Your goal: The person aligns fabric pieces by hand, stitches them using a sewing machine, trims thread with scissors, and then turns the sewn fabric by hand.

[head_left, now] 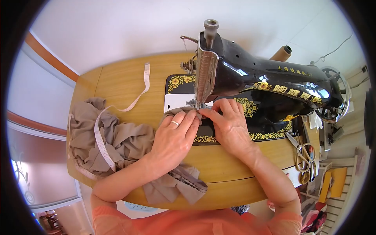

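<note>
Sewing appears underway, stitched length unclear: the flattened left hand (175, 135) presses and the pinching right hand (230, 127) grips taupe fabric (135, 137), presser foot (198, 105) just beyond their fingertips.

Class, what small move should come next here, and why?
Probably ease the brown fabric gently along at the presser foot: the left hand lies over the cloth close by, and the right hand's fingers reach its edge right beside the foot.

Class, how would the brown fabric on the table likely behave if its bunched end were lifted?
The brown fabric would probably sag floppily, since it lies in soft folds. Lifting would likely disturb the measuring tape draped over it. The part at the sewing machine may resist, as the left hand rests on it.
</note>
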